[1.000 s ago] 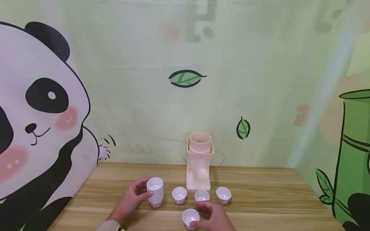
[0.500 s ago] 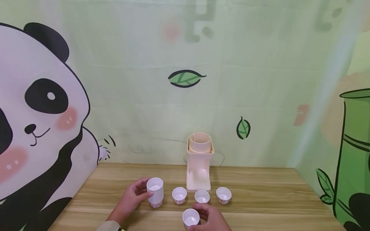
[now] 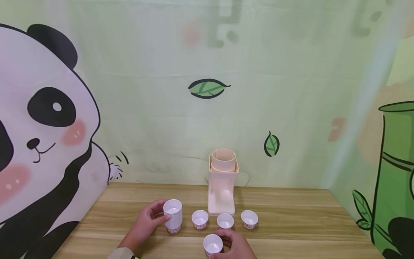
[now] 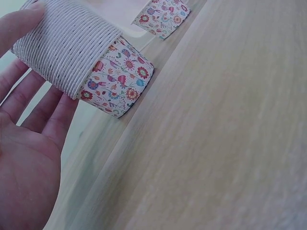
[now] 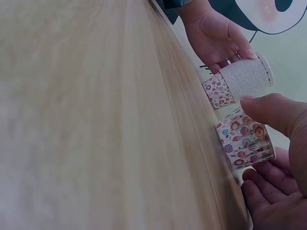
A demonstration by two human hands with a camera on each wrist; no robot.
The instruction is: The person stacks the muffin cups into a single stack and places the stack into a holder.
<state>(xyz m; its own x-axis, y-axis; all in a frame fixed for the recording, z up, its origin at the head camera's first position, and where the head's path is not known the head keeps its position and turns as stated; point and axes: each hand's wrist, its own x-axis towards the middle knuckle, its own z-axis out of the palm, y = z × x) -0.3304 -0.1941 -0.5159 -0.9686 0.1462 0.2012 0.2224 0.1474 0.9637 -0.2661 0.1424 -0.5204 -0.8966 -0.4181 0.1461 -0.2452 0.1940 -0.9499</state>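
My left hand [image 3: 145,223] grips a tall stack of nested paper baking cups [image 3: 173,216] standing upright on the table's left part. In the left wrist view, the stack's ribbed rims [image 4: 72,48] show above the lowest cup's flower print, with the thumb on one side and the fingers on the other. At the front, my right hand [image 3: 236,246] holds a single white paper baking cup [image 3: 212,244] by its side. The right wrist view shows this cup's floral wall [image 5: 245,139] between thumb and fingers.
Behind the single cup, three more baking cups stand apart in a row: a left one [image 3: 199,219], a middle one [image 3: 225,220] and a right one [image 3: 249,219]. A pale pink stand [image 3: 221,198] with a round tube [image 3: 223,160] on top rises behind them, near the printed backdrop.
My right hand has shifted slightly left, and its thumb has slid lower on the single cup. The left hand and its stack stay in place.
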